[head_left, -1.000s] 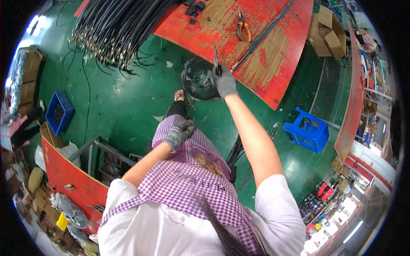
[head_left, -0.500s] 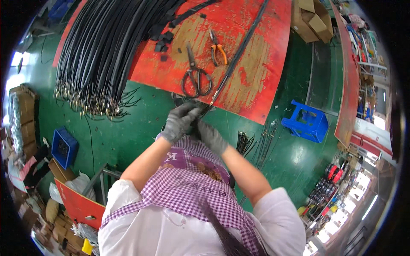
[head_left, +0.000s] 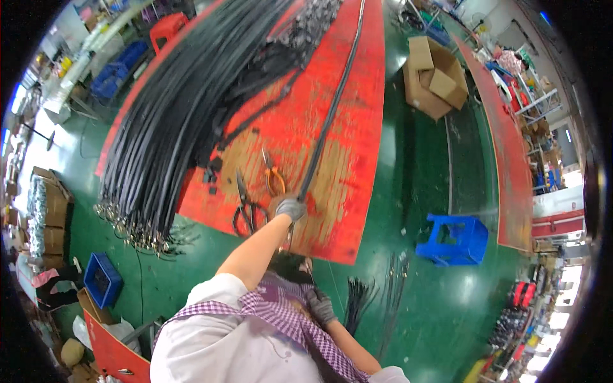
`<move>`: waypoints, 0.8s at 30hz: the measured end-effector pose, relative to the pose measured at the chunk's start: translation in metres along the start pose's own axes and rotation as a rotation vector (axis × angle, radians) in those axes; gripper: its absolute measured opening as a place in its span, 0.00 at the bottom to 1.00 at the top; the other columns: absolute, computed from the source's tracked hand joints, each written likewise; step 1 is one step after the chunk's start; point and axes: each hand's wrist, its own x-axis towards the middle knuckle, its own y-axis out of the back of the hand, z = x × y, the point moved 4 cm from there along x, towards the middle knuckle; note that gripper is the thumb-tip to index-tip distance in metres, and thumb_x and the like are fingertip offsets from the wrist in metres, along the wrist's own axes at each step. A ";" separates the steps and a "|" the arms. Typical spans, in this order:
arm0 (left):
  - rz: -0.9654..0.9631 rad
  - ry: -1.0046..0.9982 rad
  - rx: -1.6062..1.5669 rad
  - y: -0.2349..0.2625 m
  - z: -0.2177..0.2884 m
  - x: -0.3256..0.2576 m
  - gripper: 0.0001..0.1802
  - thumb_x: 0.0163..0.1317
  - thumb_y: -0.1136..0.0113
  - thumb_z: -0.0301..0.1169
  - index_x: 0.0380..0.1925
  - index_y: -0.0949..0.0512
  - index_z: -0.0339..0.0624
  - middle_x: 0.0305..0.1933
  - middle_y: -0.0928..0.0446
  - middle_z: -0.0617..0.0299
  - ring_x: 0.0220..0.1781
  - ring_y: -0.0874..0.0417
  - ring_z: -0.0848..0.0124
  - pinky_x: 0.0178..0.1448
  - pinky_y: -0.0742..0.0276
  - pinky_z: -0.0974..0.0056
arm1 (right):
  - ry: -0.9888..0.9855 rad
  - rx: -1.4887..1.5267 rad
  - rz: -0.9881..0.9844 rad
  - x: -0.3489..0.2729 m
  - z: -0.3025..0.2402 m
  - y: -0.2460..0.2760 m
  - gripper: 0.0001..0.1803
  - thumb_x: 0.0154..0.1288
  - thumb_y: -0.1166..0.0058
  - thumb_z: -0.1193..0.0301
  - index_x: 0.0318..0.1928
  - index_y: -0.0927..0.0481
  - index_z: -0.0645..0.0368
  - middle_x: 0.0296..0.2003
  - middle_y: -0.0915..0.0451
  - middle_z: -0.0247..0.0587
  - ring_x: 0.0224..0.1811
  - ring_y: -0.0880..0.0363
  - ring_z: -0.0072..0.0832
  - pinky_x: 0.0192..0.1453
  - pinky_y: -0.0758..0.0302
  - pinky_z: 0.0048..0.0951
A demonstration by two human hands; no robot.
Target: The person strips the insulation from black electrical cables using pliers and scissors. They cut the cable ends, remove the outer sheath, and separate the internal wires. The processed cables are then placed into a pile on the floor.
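A long black sleeved cable (head_left: 332,112) runs down the red, worn table (head_left: 357,217) toward me. My left hand (head_left: 292,209), in a grey glove, is stretched forward over the table at the cable's near part, its fingers closed around it. My right hand (head_left: 320,305), also gloved, is low by my apron with curled fingers; what they hold, if anything, I cannot make out. Just left of my left hand lie black-handled scissors (head_left: 248,210) and orange-handled pliers (head_left: 274,179). The cable's near end, below my left hand, is partly hidden.
A thick bundle of black cables (head_left: 166,134) covers the table's left side, its ends hanging over the edge. Thin black wires (head_left: 359,300) hang near my right arm. A blue stool (head_left: 456,239), a cardboard box (head_left: 434,80) and a blue crate (head_left: 102,279) stand around.
My left hand has gone from my waist forward onto the table and the cable. My right hand has drawn back toward my body. The view has shifted, showing more of the far table.
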 end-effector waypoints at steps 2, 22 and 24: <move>-0.210 -0.059 -0.646 0.003 -0.009 0.005 0.07 0.50 0.56 0.28 0.27 0.31 0.37 0.17 0.31 0.62 0.24 0.27 0.67 0.30 0.31 0.66 | -0.109 0.189 -0.002 0.017 -0.001 0.024 0.15 0.57 0.61 0.64 0.40 0.31 0.61 0.35 0.28 0.55 0.37 0.30 0.45 0.41 0.34 0.34; -0.418 -0.538 -1.478 0.406 0.232 -0.179 0.05 0.51 0.52 0.29 0.25 0.33 0.39 0.15 0.37 0.71 0.12 0.40 0.81 0.12 0.47 0.79 | 0.056 0.177 -0.019 0.085 -0.030 0.049 0.17 0.57 0.63 0.58 0.30 0.28 0.59 0.20 0.27 0.46 0.25 0.28 0.36 0.32 0.33 0.33; -0.268 -0.575 -1.401 0.437 0.249 -0.236 0.04 0.53 0.55 0.28 0.25 0.33 0.39 0.15 0.38 0.72 0.12 0.41 0.82 0.12 0.48 0.80 | 0.048 0.156 -0.021 0.085 -0.037 0.041 0.17 0.57 0.63 0.58 0.30 0.27 0.60 0.19 0.27 0.44 0.24 0.28 0.33 0.31 0.33 0.32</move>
